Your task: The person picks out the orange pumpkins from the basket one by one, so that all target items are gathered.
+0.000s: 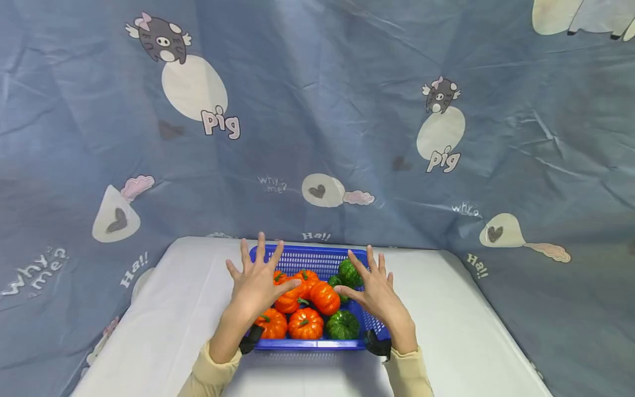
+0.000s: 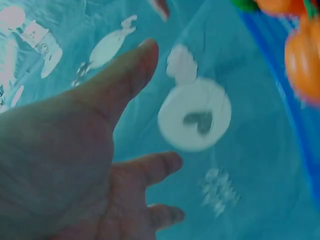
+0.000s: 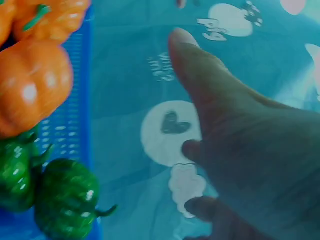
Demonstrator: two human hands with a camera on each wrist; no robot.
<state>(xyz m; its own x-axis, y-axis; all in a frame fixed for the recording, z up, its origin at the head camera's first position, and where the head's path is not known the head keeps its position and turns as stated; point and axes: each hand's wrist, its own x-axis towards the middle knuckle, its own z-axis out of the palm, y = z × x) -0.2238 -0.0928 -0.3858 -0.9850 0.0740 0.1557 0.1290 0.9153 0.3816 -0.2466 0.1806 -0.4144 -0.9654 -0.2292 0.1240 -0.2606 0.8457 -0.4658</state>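
Observation:
Both hands are held up over a blue plastic basket [image 1: 317, 345], fingers straight and spread wide, nothing in either. My left hand [image 1: 254, 286] overlaps the basket's left side in the head view, and my right hand [image 1: 381, 295] overlaps its right side. Inside the basket lie several orange pumpkins [image 1: 305, 323] and several dark green pumpkins [image 1: 343, 325]. The left wrist view has the left hand [image 2: 100, 135] apart from an orange pumpkin [image 2: 305, 60]. In the right wrist view, the right hand [image 3: 240, 135] is beside a green pumpkin [image 3: 67, 197] with a curved stem.
The basket stands on a white-covered table [image 1: 461, 331]. Behind the table hangs a blue-grey cloth [image 1: 297, 110] printed with pigs and lettering, which also drapes down at both sides. A black strap [image 1: 378, 344] circles the right wrist, another [image 1: 251, 338] the left.

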